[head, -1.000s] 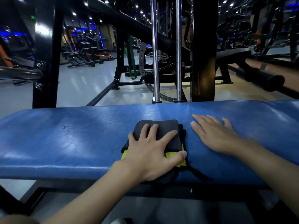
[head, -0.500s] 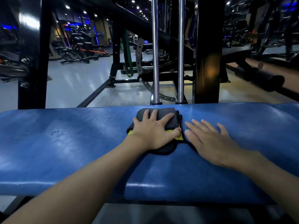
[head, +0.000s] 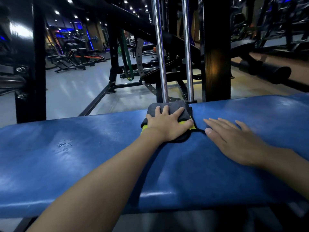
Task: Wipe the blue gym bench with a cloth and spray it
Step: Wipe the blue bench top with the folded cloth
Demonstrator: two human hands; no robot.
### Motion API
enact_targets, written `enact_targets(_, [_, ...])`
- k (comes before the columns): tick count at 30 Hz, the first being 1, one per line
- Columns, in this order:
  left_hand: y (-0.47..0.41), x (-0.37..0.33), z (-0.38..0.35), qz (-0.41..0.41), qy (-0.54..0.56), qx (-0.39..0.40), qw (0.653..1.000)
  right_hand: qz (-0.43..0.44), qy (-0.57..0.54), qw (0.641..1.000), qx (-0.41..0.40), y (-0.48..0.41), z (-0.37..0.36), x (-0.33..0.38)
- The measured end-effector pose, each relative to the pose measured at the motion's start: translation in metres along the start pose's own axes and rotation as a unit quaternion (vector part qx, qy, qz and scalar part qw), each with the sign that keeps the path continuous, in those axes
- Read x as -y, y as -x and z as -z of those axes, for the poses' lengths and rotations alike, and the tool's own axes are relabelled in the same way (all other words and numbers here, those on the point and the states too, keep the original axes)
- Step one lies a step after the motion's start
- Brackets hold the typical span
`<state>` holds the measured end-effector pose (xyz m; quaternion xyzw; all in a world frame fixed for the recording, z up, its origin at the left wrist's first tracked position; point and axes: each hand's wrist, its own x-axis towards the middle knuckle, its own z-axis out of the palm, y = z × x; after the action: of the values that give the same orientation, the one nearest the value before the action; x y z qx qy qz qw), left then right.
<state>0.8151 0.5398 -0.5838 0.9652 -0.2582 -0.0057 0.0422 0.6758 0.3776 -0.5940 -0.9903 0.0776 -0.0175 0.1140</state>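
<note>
The left hand (head: 167, 125) is pressing flat, fingers spread and nearly straight, on a soft folded grey cloth (head: 173, 106) showing a yellow-green layer under the thumb. The cloth is sitting at the far edge of the blue gym bench (head: 83, 164), whose glossy padding is glinting, with droplets (head: 64, 144) beading out past the little finger. The right hand (head: 234, 141) is lying flat just beside the thumb, holding nothing. Chrome rods (head: 160, 56) are standing close beyond the fingertips.
</note>
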Motion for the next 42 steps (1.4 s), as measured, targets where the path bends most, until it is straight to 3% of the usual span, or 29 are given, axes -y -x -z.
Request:
enact_targets(17, [0.167,-0.018,-0.005,-0.031,-0.032,-0.011,0.999,0.012,0.001,1.000,-0.025,-0.001,-0.002,-0.003])
enact_targets(29, [0.068,0.000,-0.006,-0.017,-0.018,-0.032,0.999,-0.009,-0.005,1.000,0.005,-0.009,0.000,0.007])
enact_targets(37, [-0.033,0.013,0.004,0.020,-0.017,0.001,1.000,0.000,0.027,1.000,0.002,-0.010,-0.003,0.008])
enact_targets(42, [-0.047,0.014,0.006,0.029,-0.012,0.006,0.999,0.001,0.019,1.000,0.004,-0.009,-0.002,0.008])
